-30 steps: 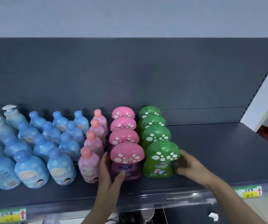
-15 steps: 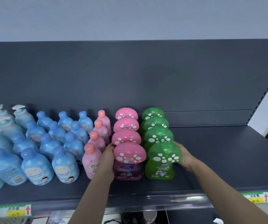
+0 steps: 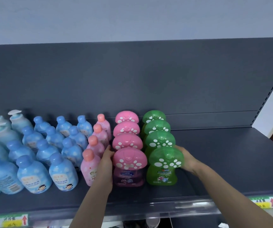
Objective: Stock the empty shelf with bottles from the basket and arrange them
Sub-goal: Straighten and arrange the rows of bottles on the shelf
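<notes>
I have both hands on the near pair of mushroom-capped bottles, closing the two rows toward each other. My left hand [image 3: 105, 165] lies flat, fingers straight, against the left side of the pink bottle [image 3: 130, 163]. It is slid into the gap between that bottle and the slim bottles [image 3: 89, 168] with peach caps. My right hand [image 3: 186, 159] cups the right edge of the green bottle [image 3: 164, 165] at its cap. Its fingers run behind the cap, so I cannot tell whether they curl round it or only press.

Working from the two outer sides makes sense to me. It should let me square both rows at once and bring the fronts level.

Both bottles stand upright on the shelf [image 3: 223, 162], near its front edge. Each heads a row of four running back to the far panel, and a narrow gap shows between the pair. The basket is out of view.

The caps are broad, glossy domes of translucent plastic with white spots. They overhang narrower, waisted bodies with printed labels. I judge that shape top-heavy, so a push high on the cap could rock it. The shelf is dark, matte metal. To the left, the blue bottles [image 3: 33, 173] are squat and rounded with knob caps.
</notes>
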Demonstrator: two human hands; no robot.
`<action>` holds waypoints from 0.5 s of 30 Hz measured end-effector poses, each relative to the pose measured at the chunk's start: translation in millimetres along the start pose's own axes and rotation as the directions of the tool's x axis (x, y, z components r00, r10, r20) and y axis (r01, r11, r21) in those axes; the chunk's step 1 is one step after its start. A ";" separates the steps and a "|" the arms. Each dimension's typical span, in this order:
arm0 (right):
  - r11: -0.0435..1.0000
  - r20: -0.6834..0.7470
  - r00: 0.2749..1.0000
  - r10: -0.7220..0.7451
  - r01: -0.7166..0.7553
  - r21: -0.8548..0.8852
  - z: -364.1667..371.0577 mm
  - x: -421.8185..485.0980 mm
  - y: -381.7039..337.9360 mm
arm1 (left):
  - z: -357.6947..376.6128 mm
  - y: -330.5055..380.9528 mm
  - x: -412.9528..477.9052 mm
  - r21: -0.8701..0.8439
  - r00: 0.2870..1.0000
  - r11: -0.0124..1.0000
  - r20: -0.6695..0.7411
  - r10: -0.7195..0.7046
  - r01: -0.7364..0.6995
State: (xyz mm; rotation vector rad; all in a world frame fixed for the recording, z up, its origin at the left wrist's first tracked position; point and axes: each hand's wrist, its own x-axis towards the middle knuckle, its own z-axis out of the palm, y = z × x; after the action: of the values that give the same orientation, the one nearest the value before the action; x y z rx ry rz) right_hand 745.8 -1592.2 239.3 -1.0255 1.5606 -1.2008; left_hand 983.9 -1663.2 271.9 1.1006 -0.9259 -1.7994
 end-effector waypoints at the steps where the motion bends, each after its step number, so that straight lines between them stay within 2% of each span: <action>1: 0.996 0.006 1.000 -0.023 0.023 -0.084 -5.9 0.0 -1.0 | -3.2 3.4 -0.5 0.036 0.999 0.998 -0.010 0.042 -0.042; 3: 0.985 -0.038 0.997 -0.064 0.057 -0.162 -19.5 5.7 -6.1 | -6.8 17.9 1.5 0.157 0.979 0.968 -0.019 0.202 -0.197; 5: 0.988 -0.141 0.986 -0.089 0.070 -0.134 -33.0 19.2 -12.2 | -1.9 46.5 10.1 0.290 0.911 0.870 0.014 0.413 -0.399; 6: 0.991 -0.173 0.981 -0.092 0.073 -0.109 -36.1 26.1 -18.7 | 3.2 63.5 20.4 0.371 0.882 0.810 0.061 0.466 -0.454; 7: 0.993 -0.185 0.979 -0.088 0.071 -0.097 -38.4 33.4 -24.5 | 8.4 80.6 36.3 0.470 0.876 0.748 0.137 0.463 -0.468; 9: 0.994 -0.141 0.988 -0.068 0.055 -0.095 -38.2 45.6 -31.5 | 16.5 107.9 69.6 0.700 0.905 0.576 0.297 0.304 -0.423; 11: 0.986 -0.074 0.997 -0.012 0.000 -0.169 -33.4 51.9 -36.1 | 18.2 118.0 97.8 0.871 0.929 0.337 0.369 0.032 -0.358; 13: 0.970 -0.034 0.999 0.030 -0.037 -0.240 -29.3 59.3 -32.9 | 18.3 115.7 118.2 0.925 0.915 0.095 0.378 -0.142 -0.368; 15: 0.967 -0.008 0.999 0.033 -0.034 -0.252 -23.8 64.9 -28.8 | 24.3 112.3 125.2 0.906 0.891 -0.035 0.406 -0.203 -0.421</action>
State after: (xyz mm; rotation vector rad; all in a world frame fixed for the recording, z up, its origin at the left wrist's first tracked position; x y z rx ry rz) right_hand 708.5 -1653.6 260.4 -1.1545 1.7587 -0.9983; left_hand 954.7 -1816.8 338.5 1.2864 -2.8744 -0.8844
